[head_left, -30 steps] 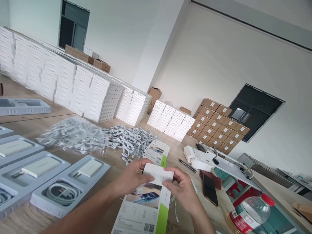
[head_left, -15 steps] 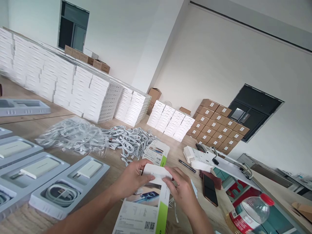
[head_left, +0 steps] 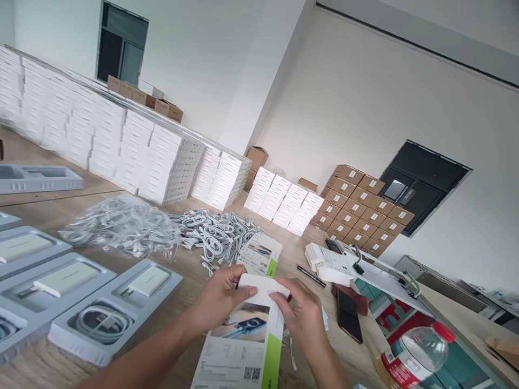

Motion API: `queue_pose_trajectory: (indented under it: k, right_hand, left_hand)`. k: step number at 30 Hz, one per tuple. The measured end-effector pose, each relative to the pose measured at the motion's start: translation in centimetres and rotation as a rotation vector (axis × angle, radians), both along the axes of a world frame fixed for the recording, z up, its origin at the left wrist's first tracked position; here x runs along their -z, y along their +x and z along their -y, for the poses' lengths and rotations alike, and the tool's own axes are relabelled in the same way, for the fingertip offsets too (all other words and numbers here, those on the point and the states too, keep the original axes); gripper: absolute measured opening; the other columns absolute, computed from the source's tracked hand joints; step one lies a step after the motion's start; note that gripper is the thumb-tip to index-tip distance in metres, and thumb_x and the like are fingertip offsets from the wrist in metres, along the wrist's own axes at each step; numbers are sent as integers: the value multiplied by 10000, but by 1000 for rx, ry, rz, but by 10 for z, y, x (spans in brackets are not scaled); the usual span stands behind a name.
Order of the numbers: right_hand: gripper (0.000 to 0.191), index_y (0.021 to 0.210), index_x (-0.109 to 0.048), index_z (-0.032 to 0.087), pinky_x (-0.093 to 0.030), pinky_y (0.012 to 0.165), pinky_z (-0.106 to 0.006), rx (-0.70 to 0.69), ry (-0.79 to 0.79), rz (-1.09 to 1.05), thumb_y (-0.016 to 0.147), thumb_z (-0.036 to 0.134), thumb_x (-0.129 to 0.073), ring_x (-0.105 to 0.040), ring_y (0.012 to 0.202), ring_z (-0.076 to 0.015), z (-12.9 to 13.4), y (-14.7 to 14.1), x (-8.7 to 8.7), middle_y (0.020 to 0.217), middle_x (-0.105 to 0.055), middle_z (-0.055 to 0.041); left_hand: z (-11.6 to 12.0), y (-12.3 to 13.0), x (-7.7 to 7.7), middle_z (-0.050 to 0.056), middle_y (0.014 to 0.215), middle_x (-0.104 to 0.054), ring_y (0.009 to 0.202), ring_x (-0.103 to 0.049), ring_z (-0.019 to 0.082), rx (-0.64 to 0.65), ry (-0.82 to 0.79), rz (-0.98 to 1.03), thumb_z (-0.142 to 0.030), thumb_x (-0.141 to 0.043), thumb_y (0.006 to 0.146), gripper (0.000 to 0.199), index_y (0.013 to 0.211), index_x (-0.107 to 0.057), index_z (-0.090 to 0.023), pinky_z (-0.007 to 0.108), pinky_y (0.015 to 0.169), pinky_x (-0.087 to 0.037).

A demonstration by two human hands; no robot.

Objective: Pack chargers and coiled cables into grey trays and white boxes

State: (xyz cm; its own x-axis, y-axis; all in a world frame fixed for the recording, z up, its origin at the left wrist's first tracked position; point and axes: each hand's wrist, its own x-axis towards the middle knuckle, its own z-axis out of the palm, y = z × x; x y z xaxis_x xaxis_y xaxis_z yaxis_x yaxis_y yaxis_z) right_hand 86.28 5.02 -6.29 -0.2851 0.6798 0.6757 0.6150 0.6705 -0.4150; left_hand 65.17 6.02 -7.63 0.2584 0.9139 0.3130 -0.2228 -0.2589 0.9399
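Observation:
A printed white and green box [head_left: 239, 351] points away from me, its white end flap [head_left: 263, 289] at the far end. My left hand [head_left: 223, 297] pinches the left side of that flap between thumb and fingers. On the flap's right side, my right hand [head_left: 298, 305] grips with its thumb and fingers. The box's printed face shows a phone picture and a QR code. Just beyond the hands lies another printed box or sleeve [head_left: 259, 251], beside a heap of grey-white cables [head_left: 219, 232].
Grey trays [head_left: 162, 302] with chargers and cables stand at the left. Bagged cables [head_left: 121, 224] lie behind them. White box stacks [head_left: 162, 162] line the back. A pen [head_left: 311, 276], phone [head_left: 349, 316], white packets [head_left: 330, 265] and bottle [head_left: 417, 354] are at the right.
The box has shifted slightly right. Its end flap now looks smooth and flat, where a fold and slot line showed before. Both hands keep their hold, with the thumbs moved slightly.

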Motion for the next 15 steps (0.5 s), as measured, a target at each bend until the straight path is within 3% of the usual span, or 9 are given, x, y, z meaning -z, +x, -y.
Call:
queue_pose_trajectory:
  k: [3,5,7,10,13,15]
  right_hand:
    - [193,983,-692,217,-480,607,-272,15,-323,-232,817,315,-706,-597,681,-175,0,-3,1,809,-692,-20]
    - [238,954,-681,197,-448,573,-259,-65,-517,-362,801,373,-723,-565,645,-161,-1,-3,0,757,-674,-11]
    - [280,920,-678,178,-417,556,-245,-147,-615,-445,798,426,-724,-541,622,-145,-2,-2,-2,736,-665,-11]
    - [301,874,-685,167,-413,575,-238,-178,-617,-529,795,453,-728,-544,633,-138,-2,0,-6,745,-675,-20]
    - [304,879,-683,171,-449,619,-251,-161,-539,-654,794,459,-729,-580,666,-152,-4,3,-7,755,-687,-28]
    - [318,905,-681,173,-472,632,-265,-127,-484,-728,790,466,-728,-604,683,-166,-5,3,-7,772,-697,-35]
  left_hand:
    - [0,1,-2,-42,620,-580,575,-493,108,50,-12,37,-318,-728,757,231,668,-576,-169,226,564,-377]
    - [0,0,-4,-43,613,-588,571,-497,108,72,-42,50,-320,-740,741,240,646,-579,-169,224,564,-375]
    - [0,-1,-6,-43,600,-594,555,-503,106,98,-101,67,-312,-767,709,246,623,-587,-168,222,557,-372]
    - [3,-7,-10,-2,654,-666,594,-591,154,230,-262,189,-372,-755,704,228,693,-658,-166,257,601,-432]
    - [8,-12,-12,90,772,-743,779,-701,288,444,-435,356,-600,-587,773,485,864,-724,-144,385,755,-504]
    - [11,-13,-12,112,826,-765,897,-714,342,446,-410,337,-693,-451,815,648,968,-737,-131,447,836,-500]
